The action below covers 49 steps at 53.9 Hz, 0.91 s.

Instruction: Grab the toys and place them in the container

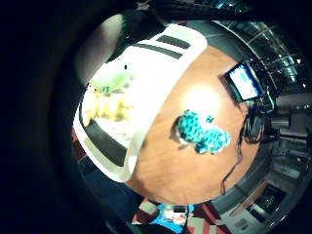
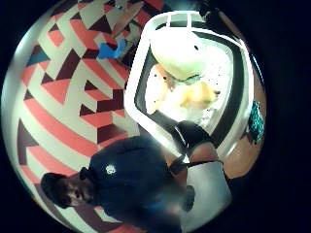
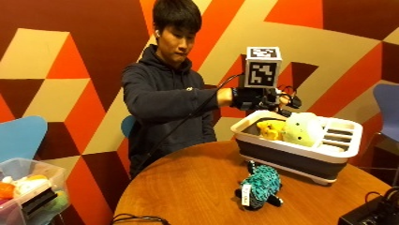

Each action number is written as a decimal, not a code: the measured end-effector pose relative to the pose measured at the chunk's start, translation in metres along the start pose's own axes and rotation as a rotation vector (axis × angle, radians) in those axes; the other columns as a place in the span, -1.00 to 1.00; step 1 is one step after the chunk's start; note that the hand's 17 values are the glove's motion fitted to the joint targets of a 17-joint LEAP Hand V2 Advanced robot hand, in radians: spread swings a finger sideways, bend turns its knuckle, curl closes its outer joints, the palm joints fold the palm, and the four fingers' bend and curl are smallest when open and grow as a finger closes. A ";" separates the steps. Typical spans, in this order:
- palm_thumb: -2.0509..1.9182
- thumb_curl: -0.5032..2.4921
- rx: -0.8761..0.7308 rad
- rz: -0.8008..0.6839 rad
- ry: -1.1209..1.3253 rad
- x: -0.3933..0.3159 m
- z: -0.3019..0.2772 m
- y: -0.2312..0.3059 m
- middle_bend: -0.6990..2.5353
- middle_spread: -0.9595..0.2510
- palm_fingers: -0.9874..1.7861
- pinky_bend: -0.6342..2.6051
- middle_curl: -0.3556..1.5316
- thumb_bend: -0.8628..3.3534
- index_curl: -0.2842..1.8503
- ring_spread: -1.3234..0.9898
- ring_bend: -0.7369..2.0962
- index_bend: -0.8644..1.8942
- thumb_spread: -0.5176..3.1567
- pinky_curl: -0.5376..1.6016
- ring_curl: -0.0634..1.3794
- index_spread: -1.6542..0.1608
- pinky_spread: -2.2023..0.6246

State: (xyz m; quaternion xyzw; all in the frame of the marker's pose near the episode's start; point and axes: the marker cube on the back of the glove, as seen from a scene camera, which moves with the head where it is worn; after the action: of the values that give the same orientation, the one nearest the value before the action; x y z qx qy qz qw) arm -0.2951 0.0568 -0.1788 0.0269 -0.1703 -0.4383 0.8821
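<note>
The table [image 3: 199,187] is sitting well below the hand, round and wood-colored. The bin [image 3: 293,152], white rim w/ dark sides, is resting on it directly under the hand, near the far edge. Inside the bin, right below the palm, a pale green round toy [image 3: 303,130] is lying w/ a yellow toy [image 3: 269,130] touching it on the person's side; both show up in the thumb side palm view too, packed together in the bin. A teal toy [image 3: 261,186] is lying on the table in front of the bin, well apart from the hand and lower, not in the bin yet. It's got a small white tag on it. The right hand [image 3: 259,99] is hovering over the bin's near corner, wrist level, arm reaching out from the person's dark hoodie. Fingers are hidden behind the rig, so can't tell if it's open or closed, tbh.
</note>
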 end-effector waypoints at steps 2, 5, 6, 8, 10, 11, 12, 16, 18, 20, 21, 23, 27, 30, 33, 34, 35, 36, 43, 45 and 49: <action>0.31 -0.31 0.015 0.008 -0.004 0.004 -0.007 0.005 -0.36 0.47 -0.41 -0.19 -0.22 -0.60 -0.23 0.10 -0.36 0.02 -0.05 -0.13 -0.71 0.57 0.59; 0.30 -0.32 0.038 0.018 0.009 0.012 -0.016 0.014 -0.37 0.49 -0.39 -0.21 -0.22 -0.60 -0.24 0.11 -0.38 -0.01 -0.04 -0.14 -0.72 0.56 0.59; 0.30 -0.32 0.046 0.029 0.020 0.016 -0.020 0.017 -0.38 0.50 -0.39 -0.21 -0.23 -0.60 -0.25 0.11 -0.38 -0.01 -0.04 -0.14 -0.72 0.56 0.59; 0.29 -0.33 0.057 0.058 0.044 0.027 -0.027 0.023 -0.38 0.50 -0.38 -0.22 -0.23 -0.60 -0.25 0.11 -0.38 -0.02 -0.03 -0.14 -0.72 0.55 0.59; 0.29 -0.34 0.063 0.086 0.054 0.038 -0.033 0.029 -0.38 0.51 -0.37 -0.23 -0.22 -0.60 -0.26 0.11 -0.38 -0.04 -0.03 -0.15 -0.73 0.55 0.59; 0.29 -0.34 0.064 0.098 0.057 0.043 -0.036 0.032 -0.39 0.51 -0.37 -0.23 -0.22 -0.60 -0.26 0.11 -0.38 -0.04 -0.03 -0.15 -0.73 0.55 0.59; 0.29 -0.34 0.063 0.110 0.062 0.049 -0.038 0.035 -0.39 0.51 -0.37 -0.23 -0.22 -0.60 -0.27 0.12 -0.38 -0.06 -0.03 -0.15 -0.73 0.55 0.59; 0.30 -0.35 0.063 0.157 0.108 0.074 -0.041 0.044 -0.40 0.51 -0.38 -0.23 -0.22 -0.59 -0.29 0.12 -0.37 -0.12 -0.02 -0.15 -0.73 0.54 0.59; 0.30 -0.35 0.062 0.180 0.110 0.087 -0.041 0.048 -0.41 0.51 -0.38 -0.23 -0.22 -0.59 -0.29 0.12 -0.37 -0.14 -0.01 -0.15 -0.73 0.54 0.59; 0.31 -0.35 0.060 0.207 0.101 0.099 -0.039 0.050 -0.42 0.52 -0.39 -0.22 -0.23 -0.59 -0.31 0.12 -0.37 -0.18 0.00 -0.15 -0.73 0.53 0.59; 0.31 -0.35 0.058 0.221 0.097 0.105 -0.037 0.050 -0.43 0.52 -0.39 -0.22 -0.23 -0.59 -0.31 0.12 -0.36 -0.20 0.01 -0.15 -0.72 0.53 0.59; 0.32 -0.35 0.048 0.245 0.091 0.117 -0.032 0.050 -0.45 0.52 -0.41 -0.22 -0.23 -0.58 -0.33 0.12 -0.35 -0.26 0.02 -0.15 -0.71 0.53 0.59; 0.32 -0.36 0.016 0.288 0.095 0.138 -0.016 0.047 -0.47 0.54 -0.44 -0.20 -0.25 -0.59 -0.38 0.12 -0.34 -0.32 0.02 -0.14 -0.69 0.53 0.59; 0.31 -0.36 -0.011 0.292 0.086 0.149 0.001 0.043 -0.48 0.55 -0.47 -0.19 -0.26 -0.59 -0.42 0.12 -0.34 -0.34 0.02 -0.14 -0.68 0.54 0.58; 0.30 -0.37 -0.040 0.279 0.062 0.157 0.018 0.039 -0.48 0.56 -0.48 -0.19 -0.27 -0.60 -0.44 0.12 -0.35 -0.34 0.02 -0.14 -0.67 0.55 0.58; 0.30 -0.37 -0.049 0.277 0.056 0.160 0.024 0.037 -0.48 0.56 -0.48 -0.19 -0.28 -0.60 -0.45 0.12 -0.35 -0.34 0.02 -0.14 -0.67 0.55 0.58; 0.30 -0.38 -0.057 0.276 0.051 0.163 0.029 0.035 -0.48 0.56 -0.47 -0.19 -0.28 -0.60 -0.46 0.12 -0.35 -0.34 0.01 -0.14 -0.66 0.55 0.58; 0.29 -0.38 -0.063 0.277 0.046 0.165 0.036 0.033 -0.48 0.57 -0.47 -0.19 -0.28 -0.60 -0.47 0.12 -0.35 -0.33 0.01 -0.14 -0.66 0.55 0.58; 0.27 -0.40 -0.120 0.237 0.026 0.170 0.075 0.024 -0.47 0.56 -0.47 -0.19 -0.29 -0.60 -0.50 0.12 -0.36 -0.32 0.00 -0.14 -0.65 0.55 0.58; 0.27 -0.40 -0.131 0.221 0.035 0.172 0.085 0.022 -0.46 0.56 -0.45 -0.20 -0.29 -0.60 -0.51 0.12 -0.36 -0.32 0.00 -0.15 -0.65 0.55 0.58; 0.26 -0.41 -0.137 0.211 0.065 0.175 0.105 0.016 -0.45 0.55 -0.38 -0.19 -0.28 -0.60 -0.52 0.11 -0.34 -0.31 -0.01 -0.15 -0.64 0.54 0.58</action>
State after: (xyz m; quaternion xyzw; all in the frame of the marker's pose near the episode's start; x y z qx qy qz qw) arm -0.2190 -0.0596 -0.0286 -0.0371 -0.1130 -0.3524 0.9282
